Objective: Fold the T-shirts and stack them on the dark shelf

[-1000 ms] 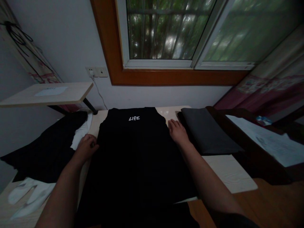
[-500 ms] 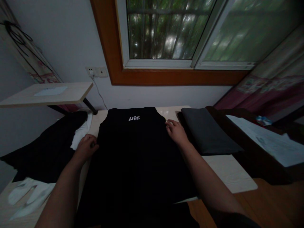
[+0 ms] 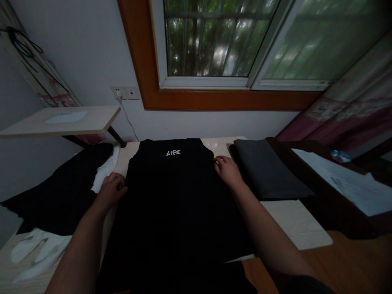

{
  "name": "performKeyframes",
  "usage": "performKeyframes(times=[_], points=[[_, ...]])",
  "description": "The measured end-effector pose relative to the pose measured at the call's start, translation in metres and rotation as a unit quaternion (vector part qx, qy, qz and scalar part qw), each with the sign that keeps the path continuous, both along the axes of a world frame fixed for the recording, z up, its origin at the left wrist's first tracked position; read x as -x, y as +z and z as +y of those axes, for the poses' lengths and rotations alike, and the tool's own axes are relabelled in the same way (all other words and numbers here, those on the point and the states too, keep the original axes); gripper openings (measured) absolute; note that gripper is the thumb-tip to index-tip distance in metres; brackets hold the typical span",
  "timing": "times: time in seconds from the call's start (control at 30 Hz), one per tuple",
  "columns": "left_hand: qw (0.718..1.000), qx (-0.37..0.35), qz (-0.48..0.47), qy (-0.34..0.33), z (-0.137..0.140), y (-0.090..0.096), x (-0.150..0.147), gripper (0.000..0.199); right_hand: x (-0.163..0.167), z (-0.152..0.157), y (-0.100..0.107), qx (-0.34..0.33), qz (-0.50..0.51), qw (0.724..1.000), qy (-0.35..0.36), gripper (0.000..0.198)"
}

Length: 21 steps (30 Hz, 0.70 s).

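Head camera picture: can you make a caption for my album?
Left hand and right hand at opposite edges of black cloth spread on a pale table near a window.

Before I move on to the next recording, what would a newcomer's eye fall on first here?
Probably the large black cloth spread across the table in the middle, with a small white marking near its far end. Next come the bare hands at its sides: the left hand by its left edge, the right hand by its right. Above, the window stands out in the dim room.
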<state>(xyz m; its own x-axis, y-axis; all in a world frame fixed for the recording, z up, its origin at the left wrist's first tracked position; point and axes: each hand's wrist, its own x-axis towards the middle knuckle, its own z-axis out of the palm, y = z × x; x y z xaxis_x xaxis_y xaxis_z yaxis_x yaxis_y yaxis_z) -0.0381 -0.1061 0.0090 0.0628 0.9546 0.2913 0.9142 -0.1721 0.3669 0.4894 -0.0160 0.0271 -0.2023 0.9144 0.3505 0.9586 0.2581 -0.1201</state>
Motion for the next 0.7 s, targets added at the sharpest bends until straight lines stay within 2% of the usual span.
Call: performKeyframes(times=[0.37,0.7], points=[[1.000,-0.006,0.000,0.010,-0.0016,0.0021,-0.0024,0.009,0.0016,-0.0013,0.0025,-0.001,-0.001,1.000,-0.006,0.027],[1.000,0.000,0.002,0.000,-0.0015,0.0032,-0.0016,0.012,0.0025,-0.0017,0.0051,0.025,0.003,1.000,-0.018,0.029]])
